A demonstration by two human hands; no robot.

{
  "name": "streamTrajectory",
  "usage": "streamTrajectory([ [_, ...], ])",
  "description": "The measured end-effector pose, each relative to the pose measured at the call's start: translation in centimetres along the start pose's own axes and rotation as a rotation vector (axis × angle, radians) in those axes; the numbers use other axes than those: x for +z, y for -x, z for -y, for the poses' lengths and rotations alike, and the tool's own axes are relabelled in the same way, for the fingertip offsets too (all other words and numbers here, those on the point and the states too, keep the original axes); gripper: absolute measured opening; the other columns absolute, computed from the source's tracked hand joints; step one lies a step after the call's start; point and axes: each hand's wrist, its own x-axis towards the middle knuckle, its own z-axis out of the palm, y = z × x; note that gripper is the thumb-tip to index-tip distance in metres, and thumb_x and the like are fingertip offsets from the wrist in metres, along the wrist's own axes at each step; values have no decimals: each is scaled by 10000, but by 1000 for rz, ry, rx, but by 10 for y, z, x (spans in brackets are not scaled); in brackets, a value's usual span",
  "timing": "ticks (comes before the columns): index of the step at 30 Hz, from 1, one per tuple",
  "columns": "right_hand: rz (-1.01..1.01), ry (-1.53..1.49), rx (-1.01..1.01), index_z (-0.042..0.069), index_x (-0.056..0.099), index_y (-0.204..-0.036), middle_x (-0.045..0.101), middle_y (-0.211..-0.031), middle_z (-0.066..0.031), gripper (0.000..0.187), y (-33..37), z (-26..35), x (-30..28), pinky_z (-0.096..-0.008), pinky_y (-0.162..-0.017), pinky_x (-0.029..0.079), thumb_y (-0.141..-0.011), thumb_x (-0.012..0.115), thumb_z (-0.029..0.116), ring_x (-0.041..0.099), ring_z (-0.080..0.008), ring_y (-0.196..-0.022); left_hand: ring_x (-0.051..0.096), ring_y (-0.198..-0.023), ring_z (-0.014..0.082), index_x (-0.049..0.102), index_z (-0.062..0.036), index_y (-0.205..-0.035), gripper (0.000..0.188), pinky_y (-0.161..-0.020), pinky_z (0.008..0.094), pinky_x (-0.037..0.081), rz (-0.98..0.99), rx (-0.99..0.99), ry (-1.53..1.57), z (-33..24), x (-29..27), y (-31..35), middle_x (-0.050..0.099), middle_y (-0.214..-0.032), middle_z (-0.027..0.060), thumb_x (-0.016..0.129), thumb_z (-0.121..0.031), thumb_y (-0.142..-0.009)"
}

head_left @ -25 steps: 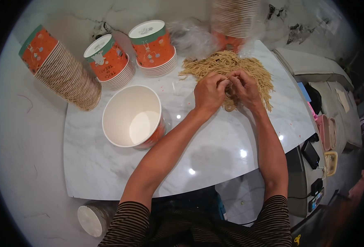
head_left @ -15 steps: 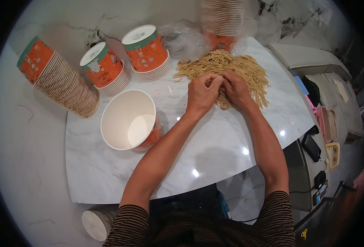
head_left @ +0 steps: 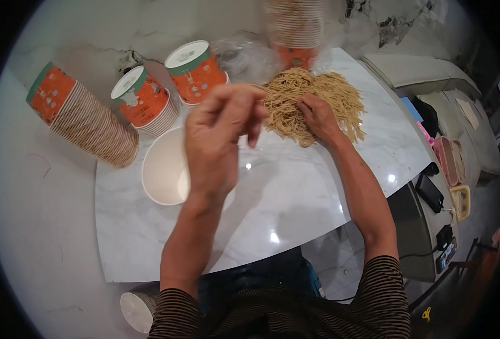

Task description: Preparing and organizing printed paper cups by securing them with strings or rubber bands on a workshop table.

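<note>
A spread pile of thin tan strands (head_left: 289, 107), noodle-like or string-like, lies on the white marbled table (head_left: 272, 186). My right hand (head_left: 320, 117) rests on it, its fingers bent and closed on some strands. My left hand (head_left: 216, 135) is raised toward the left, in front of the open white paper bucket (head_left: 162, 164), covering its right part. Motion smears its half-curled fingers, so I cannot tell whether anything is between them. The inside of the bucket looks white where it shows.
Upside-down stacks of orange and green printed paper buckets (head_left: 142, 101) (head_left: 193, 70) stand behind the open bucket. A taller stack (head_left: 86, 118) leans at the left. Clear plastic wrap (head_left: 244, 59) and another tall stack (head_left: 295, 28) are behind the pile. At right is a grey sofa (head_left: 419, 73).
My hands, together over the strands before, have parted. The left one has moved left and up, over the open bucket; the right has stayed at the pile. The view has shifted slightly.
</note>
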Motion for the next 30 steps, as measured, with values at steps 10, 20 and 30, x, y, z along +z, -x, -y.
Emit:
streamTrajectory([
  [10,239,-445,511,82,727,-1307,675,-859,-11,268,-5,1,-10,-222,-586,489,-1070,605,109,616,-54,-691,566,-577,46,744,16,-1079,250,-504,207,385,236,-600,-382,-74,-47,66,637,-690,3,647,-214,-1062],
  [20,943,-764,400,-46,567,-1465,692,-1358,-157,450,46,197,-17,-282,-607,614,-1022,553,35,771,-195,-766,625,-667,68,753,30,-1010,252,-657,236,487,249,-684,-337,-16,-96,124,692,-744,30,628,-187,-1036],
  [30,891,-583,516,-50,745,-1073,695,-785,-35,194,73,189,-11,-226,-597,515,-1074,598,76,656,-80,-664,529,-599,42,773,-8,-1032,245,-554,209,417,263,-802,-326,-18,-130,131,702,-742,13,661,-226,-1035],
])
